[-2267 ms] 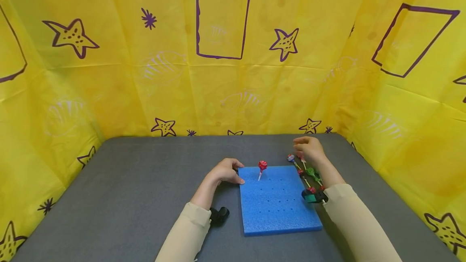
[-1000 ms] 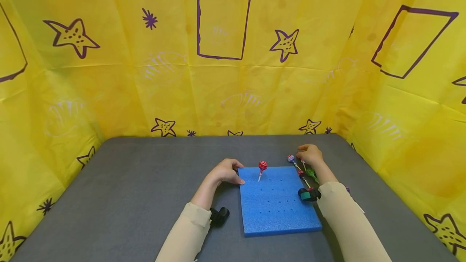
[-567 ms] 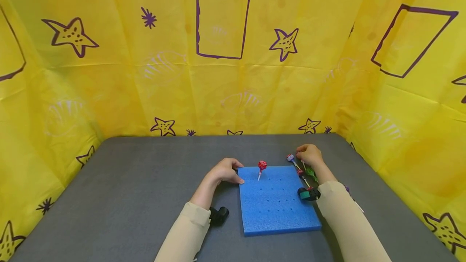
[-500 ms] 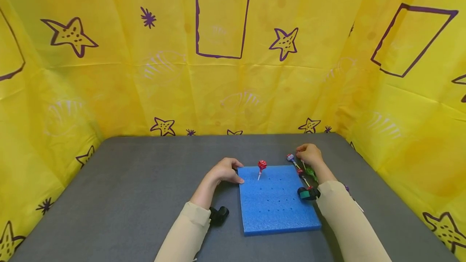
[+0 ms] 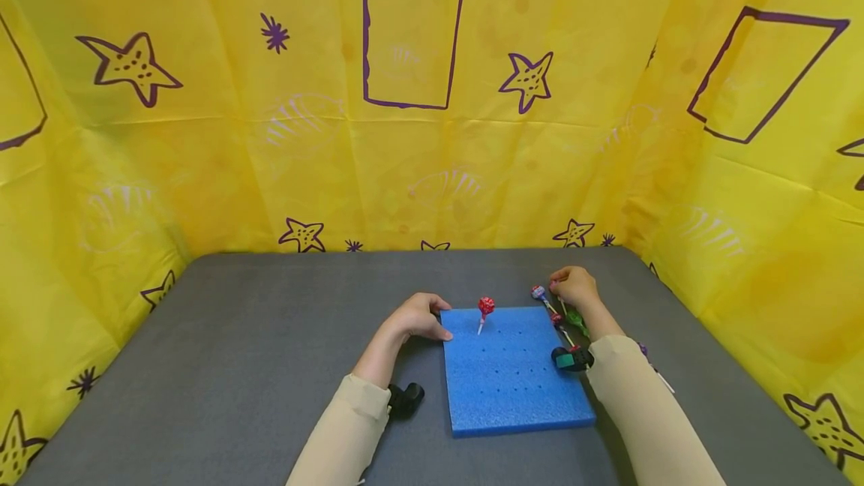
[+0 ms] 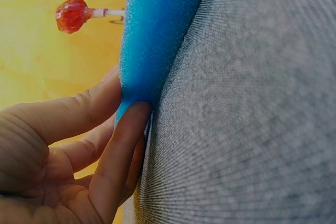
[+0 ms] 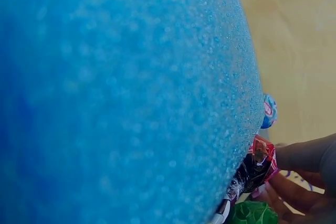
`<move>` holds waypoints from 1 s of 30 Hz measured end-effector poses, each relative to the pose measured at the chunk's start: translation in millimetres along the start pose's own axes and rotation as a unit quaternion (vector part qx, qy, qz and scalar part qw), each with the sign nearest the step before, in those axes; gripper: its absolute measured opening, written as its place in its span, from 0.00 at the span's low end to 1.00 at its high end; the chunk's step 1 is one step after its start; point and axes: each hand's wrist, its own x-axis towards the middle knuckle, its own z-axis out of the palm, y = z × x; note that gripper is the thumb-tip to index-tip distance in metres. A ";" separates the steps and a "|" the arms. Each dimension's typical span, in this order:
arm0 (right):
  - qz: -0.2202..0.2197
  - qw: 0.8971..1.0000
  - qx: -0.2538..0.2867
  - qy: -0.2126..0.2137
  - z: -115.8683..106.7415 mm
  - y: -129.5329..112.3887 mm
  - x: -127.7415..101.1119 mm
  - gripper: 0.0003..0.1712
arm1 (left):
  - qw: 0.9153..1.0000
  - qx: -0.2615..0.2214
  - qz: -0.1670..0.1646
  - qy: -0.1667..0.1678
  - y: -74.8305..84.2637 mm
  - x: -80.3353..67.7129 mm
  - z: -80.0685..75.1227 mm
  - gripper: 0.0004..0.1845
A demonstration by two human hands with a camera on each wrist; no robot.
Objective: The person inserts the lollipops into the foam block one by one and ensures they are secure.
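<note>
A blue foam board point(image 5: 520, 405) with rows of small holes lies on the table. My left hand point(image 5: 417, 318) pinches its far left corner, thumb point(image 6: 94, 98) on top and fingers against the edge. One red lollipop point(image 5: 486, 306) stands upright in the board near that corner. Beyond the board's right side, my right hand point(image 5: 576, 285) holds the head of a pinkish lollipop point(image 5: 554, 286) between its fingertips; the fingers partly hide it. Close by lie a blue-and-white lollipop point(image 5: 538, 292), a dark red one point(image 7: 257, 161) and a green one point(image 7: 254, 213).
Under the right forearm lies a purple lollipop point(image 5: 643, 349), partly covered by the sleeve. Another red lollipop head shows beside the black wrist strap point(image 5: 571, 359). The dark grey table point(image 5: 283, 336) is enclosed by a yellow patterned cloth point(image 5: 304, 171).
My right hand has come down and slightly nearer, its fingers now around the pinkish lollipop's head. The left hand and the foam board have stayed put.
</note>
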 end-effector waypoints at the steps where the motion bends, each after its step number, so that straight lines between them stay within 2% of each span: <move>1: 0.002 1.000 0.002 0.000 0.5 0.3 0.1 0.19 | 1.000 0.000 0.000 0.000 -0.3 0.3 0.2 0.26; 22: 0.024 0.999 0.022 -0.004 0.6 -0.9 0.2 0.24 | 1.000 -0.002 0.006 -0.005 -2.2 3.0 0.1 0.26; 30: 0.013 0.999 0.027 0.029 -3.3 -2.4 -0.5 0.23 | 1.000 -0.011 0.001 -0.005 -2.5 1.7 1.0 0.26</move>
